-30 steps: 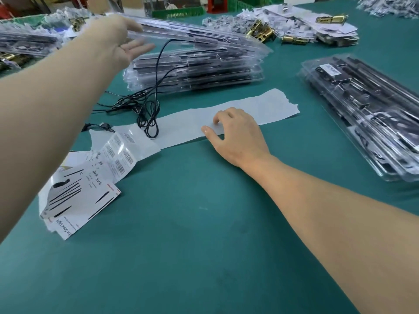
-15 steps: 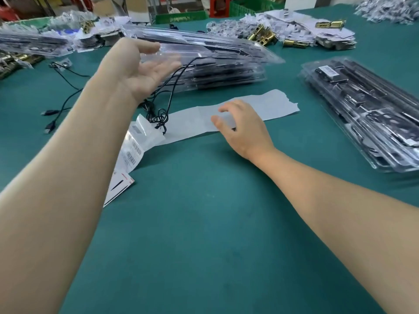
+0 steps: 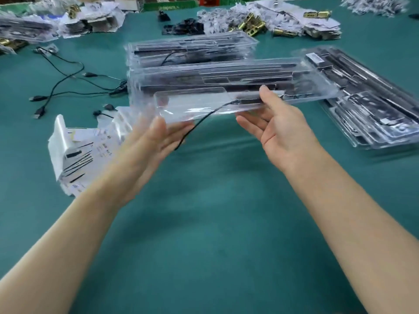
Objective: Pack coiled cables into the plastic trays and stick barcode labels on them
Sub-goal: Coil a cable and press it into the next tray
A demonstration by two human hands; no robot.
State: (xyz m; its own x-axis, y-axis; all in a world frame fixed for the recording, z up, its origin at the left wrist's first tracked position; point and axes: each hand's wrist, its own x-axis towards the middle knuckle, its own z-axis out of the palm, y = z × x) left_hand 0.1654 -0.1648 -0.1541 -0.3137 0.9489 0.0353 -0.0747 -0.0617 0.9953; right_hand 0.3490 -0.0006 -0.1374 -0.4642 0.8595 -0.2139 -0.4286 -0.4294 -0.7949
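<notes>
A green table [image 3: 204, 234] fills the room in front of the person, and a green crate [image 3: 167, 5] stands behind its far edge. Along that edge lie heaps of paper and brass parts [image 3: 251, 24]. A stack of filled trays [image 3: 192, 51] sits in the middle of the table toward the far edge, and another stack [image 3: 374, 105] lies near the right edge. Loose black cables [image 3: 61, 85] spread near the left edge, with printed sheets [image 3: 77, 150] nearer to the person. The plastic tray [image 3: 204, 103] is held in the air above the middle of the table, in front of the far stack. A black cable [image 3: 192, 130] hangs from it. The right hand [image 3: 278, 125] pinches it, thumb on top, fingers below. The left hand [image 3: 154, 141] is blurred; its fingers reach straight under the left end, but I cannot tell if the thumb clamps
</notes>
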